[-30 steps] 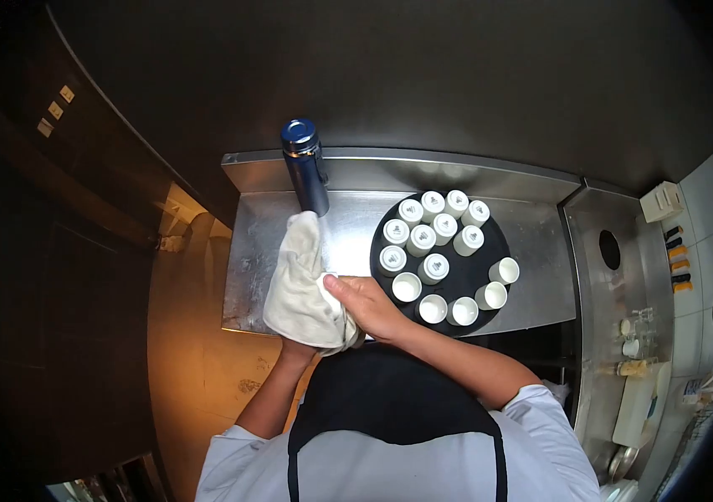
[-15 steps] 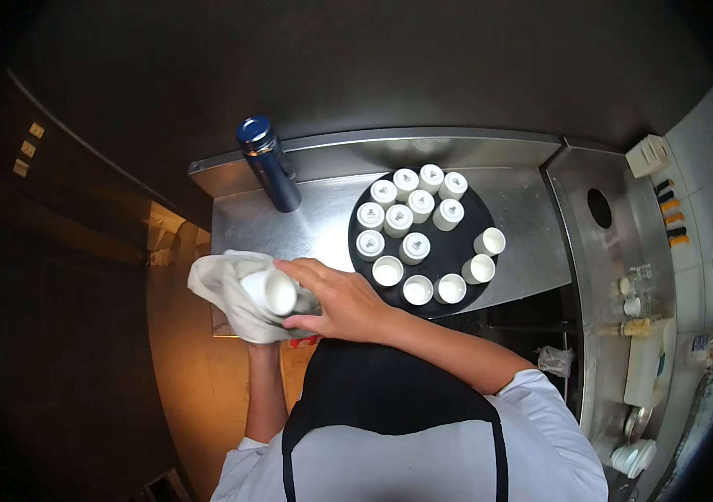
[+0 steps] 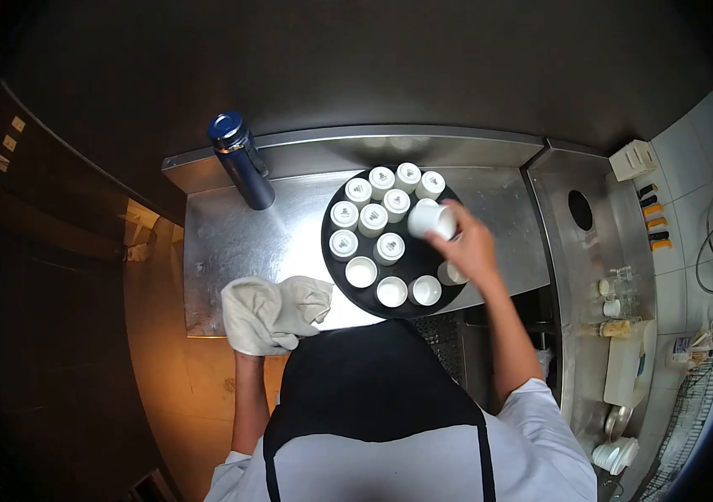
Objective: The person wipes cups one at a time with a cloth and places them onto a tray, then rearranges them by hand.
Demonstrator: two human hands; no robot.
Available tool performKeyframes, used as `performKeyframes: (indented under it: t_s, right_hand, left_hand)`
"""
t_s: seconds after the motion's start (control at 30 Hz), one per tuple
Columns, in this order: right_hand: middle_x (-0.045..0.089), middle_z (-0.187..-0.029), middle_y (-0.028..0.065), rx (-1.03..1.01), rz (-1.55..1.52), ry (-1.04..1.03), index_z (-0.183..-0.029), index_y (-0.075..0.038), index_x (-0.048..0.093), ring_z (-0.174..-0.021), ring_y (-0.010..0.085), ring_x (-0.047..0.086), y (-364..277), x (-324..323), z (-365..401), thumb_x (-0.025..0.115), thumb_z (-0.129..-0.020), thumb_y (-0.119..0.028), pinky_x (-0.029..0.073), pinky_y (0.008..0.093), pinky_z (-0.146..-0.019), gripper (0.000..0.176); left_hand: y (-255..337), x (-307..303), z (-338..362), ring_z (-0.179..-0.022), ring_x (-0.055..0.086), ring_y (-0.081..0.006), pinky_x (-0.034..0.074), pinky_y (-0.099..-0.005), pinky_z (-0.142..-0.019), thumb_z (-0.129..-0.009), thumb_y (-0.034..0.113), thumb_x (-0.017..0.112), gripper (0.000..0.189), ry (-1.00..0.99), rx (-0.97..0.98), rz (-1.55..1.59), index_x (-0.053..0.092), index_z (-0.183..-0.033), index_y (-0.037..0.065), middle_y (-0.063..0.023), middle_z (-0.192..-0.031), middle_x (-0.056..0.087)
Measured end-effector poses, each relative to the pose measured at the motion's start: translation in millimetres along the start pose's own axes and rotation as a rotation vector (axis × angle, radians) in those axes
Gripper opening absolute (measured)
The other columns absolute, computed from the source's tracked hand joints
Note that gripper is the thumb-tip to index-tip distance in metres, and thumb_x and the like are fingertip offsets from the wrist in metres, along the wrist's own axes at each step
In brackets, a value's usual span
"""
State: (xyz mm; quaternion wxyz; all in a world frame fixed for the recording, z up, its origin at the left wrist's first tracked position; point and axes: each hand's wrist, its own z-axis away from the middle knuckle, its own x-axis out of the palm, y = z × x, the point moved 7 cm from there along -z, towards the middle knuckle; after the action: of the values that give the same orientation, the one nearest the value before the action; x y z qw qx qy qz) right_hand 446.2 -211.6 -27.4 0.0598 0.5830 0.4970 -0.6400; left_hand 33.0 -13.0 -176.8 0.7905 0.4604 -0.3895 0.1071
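My right hand (image 3: pixel 471 247) grips a white cup (image 3: pixel 430 219) over the right part of a round black tray (image 3: pixel 413 258). That cup is tilted, its mouth toward my fingers. Upside-down white cups (image 3: pixel 374 219) with marks on their bases fill the tray's back and left. Along the front edge, several cups (image 3: pixel 392 291) stand mouth up; my right hand partly hides the one at the right. A pale cloth (image 3: pixel 273 314) drapes over my left hand (image 3: pixel 248 361), hiding its fingers, left of the tray. The cloth is bunched in that hand.
A dark blue flask (image 3: pixel 243 163) stands at the back left of the steel counter (image 3: pixel 214 259). On the right are a sink area (image 3: pixel 570 268), glasses (image 3: pixel 622 284), knives with orange handles (image 3: pixel 656 222) and a white bin (image 3: pixel 628 368). A raised steel edge runs behind the tray.
My right hand has carried the cup out of the cloth and across to the tray's right side. My left hand stays at the left with the cloth, which now hangs without the cup.
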Motion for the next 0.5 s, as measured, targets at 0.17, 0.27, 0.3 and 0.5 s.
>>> performKeyframes:
  t_s: [0.17, 0.27, 0.3, 0.5]
  right_hand:
    - [0.075, -0.111, 0.0213, 0.127, 0.355, -0.032, -0.132, -0.008, 0.066, -0.102, 0.0396, 0.072, 106, -5, -49, 0.080, -0.079, -0.045, 0.057, 0.0480, -0.087, 0.066]
    - [0.075, -0.110, 0.0216, 0.198, 0.449, -0.193, -0.132, -0.009, 0.067, -0.101, 0.0389, 0.073, 136, 16, -58, 0.080, -0.078, -0.050, 0.057, 0.0479, -0.088, 0.068]
    - [0.075, -0.110, 0.0216, 0.186, 0.457, -0.209, -0.132, -0.009, 0.066, -0.101, 0.0391, 0.073, 143, 23, -59, 0.080, -0.078, -0.051, 0.057, 0.0480, -0.088, 0.070]
    - [0.074, -0.116, 0.0209, 0.170, 0.502, -0.287, -0.134, -0.008, 0.065, -0.107, 0.0388, 0.071, 148, 39, -59, 0.080, -0.076, -0.059, 0.057, 0.0474, -0.091, 0.078]
  left_hand:
    - [4, -17, 2, -0.126, 0.059, -0.0246, 0.050, -0.0416, -0.110, -0.111, 0.044, 0.042, 0.050, 0.139, 0.077, 0.006, 0.051, -0.146, 0.008, -0.0096, -0.140, 0.060]
    - [-11, -47, -9, -0.125, 0.059, -0.0253, 0.050, -0.0415, -0.110, -0.111, 0.044, 0.042, 0.050, 0.121, 0.088, 0.043, 0.051, -0.145, 0.008, -0.0101, -0.139, 0.060]
    - [-17, -57, -15, -0.124, 0.060, -0.0255, 0.051, -0.0415, -0.109, -0.111, 0.044, 0.043, 0.050, 0.085, 0.085, 0.080, 0.052, -0.144, 0.008, -0.0101, -0.138, 0.060]
    - [-1, -35, 1, -0.126, 0.059, -0.0247, 0.051, -0.0406, -0.109, -0.111, 0.042, 0.044, 0.050, 0.036, 0.147, 0.031, 0.050, -0.146, 0.007, -0.0105, -0.140, 0.059]
